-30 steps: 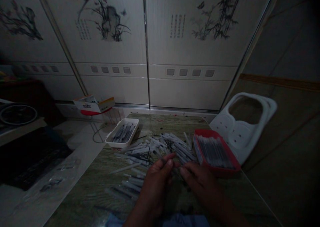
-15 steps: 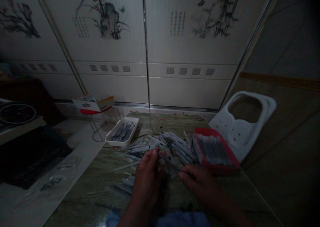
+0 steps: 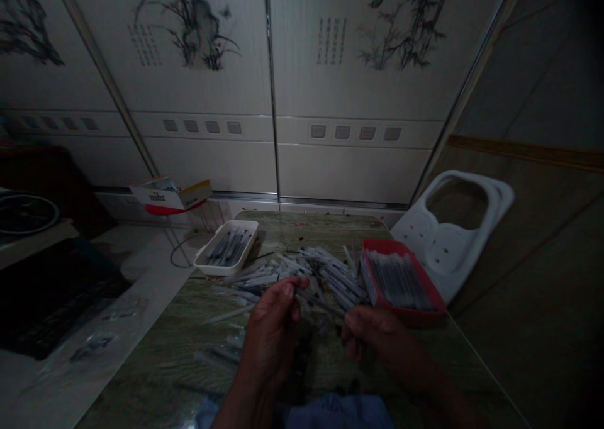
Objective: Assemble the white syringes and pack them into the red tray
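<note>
My left hand (image 3: 276,312) is closed, with thumb and fingertips pinching one end of a slim dark pen (image 3: 321,304). The other end of this pen is pinched by my right hand (image 3: 375,329), lower and to the right. Just beyond my hands a loose pile of pale, translucent pens (image 3: 333,275) spreads over the table. A smaller group of pens (image 3: 219,356) lies to the left of my left wrist. Dim light and blur hide the pen's details.
A white tray (image 3: 201,262) holding pens stands at the table's back left. The red basket (image 3: 401,316) at the right is filled with upright-packed pens. Behind it leans a white plastic chair (image 3: 431,240). An open carton (image 3: 163,197) rests on a red stool at the left.
My right hand has shifted slightly right, and the pen between my hands now shows as a straighter line. The whole view has moved a little.
</note>
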The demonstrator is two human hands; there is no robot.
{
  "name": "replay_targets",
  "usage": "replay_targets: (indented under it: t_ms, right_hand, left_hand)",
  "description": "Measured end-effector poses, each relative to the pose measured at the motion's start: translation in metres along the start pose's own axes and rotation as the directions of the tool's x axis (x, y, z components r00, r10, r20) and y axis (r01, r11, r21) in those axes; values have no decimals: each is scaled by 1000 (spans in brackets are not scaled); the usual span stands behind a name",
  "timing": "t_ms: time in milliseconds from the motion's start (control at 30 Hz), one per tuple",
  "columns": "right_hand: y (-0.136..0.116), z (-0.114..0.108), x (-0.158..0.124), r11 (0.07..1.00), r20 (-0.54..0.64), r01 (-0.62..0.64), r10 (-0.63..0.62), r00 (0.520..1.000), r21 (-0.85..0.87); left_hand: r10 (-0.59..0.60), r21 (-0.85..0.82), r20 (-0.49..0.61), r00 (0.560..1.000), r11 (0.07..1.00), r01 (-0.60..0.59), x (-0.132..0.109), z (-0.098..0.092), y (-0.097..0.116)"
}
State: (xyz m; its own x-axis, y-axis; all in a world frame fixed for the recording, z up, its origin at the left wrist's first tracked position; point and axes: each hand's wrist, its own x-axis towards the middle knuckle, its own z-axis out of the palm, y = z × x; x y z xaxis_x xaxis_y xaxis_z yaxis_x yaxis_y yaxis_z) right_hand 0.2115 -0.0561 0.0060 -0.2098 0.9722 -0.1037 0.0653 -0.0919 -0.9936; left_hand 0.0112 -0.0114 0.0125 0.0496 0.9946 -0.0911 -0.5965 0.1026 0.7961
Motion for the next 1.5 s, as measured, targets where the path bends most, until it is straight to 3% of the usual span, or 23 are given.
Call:
replay_targets:
  t_ms: [200,333,400,467,533,667,767,1300,1400,1500]
  right_hand:
    - [0,7,3,1000,-31,11,-11,999,10]
    - [0,16,4,993,-89,19,-29,996,-117]
    - [3,17,6,968,-153,49,-89,984,-248]
    - [7,15,8,898,-181,79,-173,968,-434]
    - [10,13,9,785,-134,99,-227,965,-612]
    - [15,17,7,607,5,94,-146,989,-789]
    - [16,23,3,554,2,54,-94,996,-830]
    - [10,31,3,446,16,30,-34,999,-895]
    - [10,30,1,487,26,58,-74,997,-871]
    - [10,28,2,601,34,127,-163,986,-789]
  left_hand:
    - [-69,-52,8,998,996,69,-5,10,-1]
    - [-162,-4,33,986,987,162,-7,13,-7]
    - [-142,3,-17,990,990,142,-5,10,-9]
    - [-75,4,-107,991,997,76,-2,6,-10]
    - [-7,1,-185,983,1000,7,2,1,-9]
    - [28,-21,-260,965,999,-35,7,-2,-7]
    - [20,-19,-274,962,999,-26,7,-1,-7]
    - [-2,-36,-243,970,999,-7,8,-3,-10]
    - [-11,-64,-241,971,998,-4,7,-2,-9]
    - [-19,-83,-238,971,997,0,7,-2,-8]
